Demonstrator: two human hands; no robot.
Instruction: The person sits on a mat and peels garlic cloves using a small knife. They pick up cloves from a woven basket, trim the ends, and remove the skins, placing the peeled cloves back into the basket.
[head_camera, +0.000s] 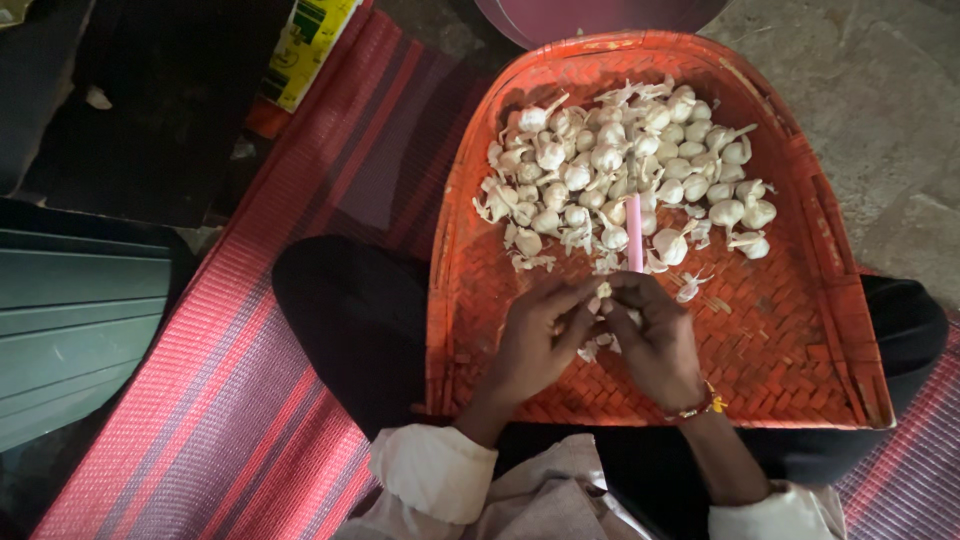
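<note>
I see left hand and right hand meeting over near part of orange woven tray on lap, fingers pinching garlic clove; skins drop in. Pink stick held upright in right hand. Garlic heap far side, within reach.

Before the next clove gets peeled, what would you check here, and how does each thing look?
1. Garlic piece held between both hands: ok, left hand and right hand pinch it together.
2. Pink tool in the right hand's grip: ok, it sticks up from the fingers.
3. Tool's tip clear of fingers: cannot tell, it is hidden.
4. Orange woven tray steady on the lap: ok, it rests across both legs.
5. Garlic pile within reach: ok, just beyond the hands.
</note>
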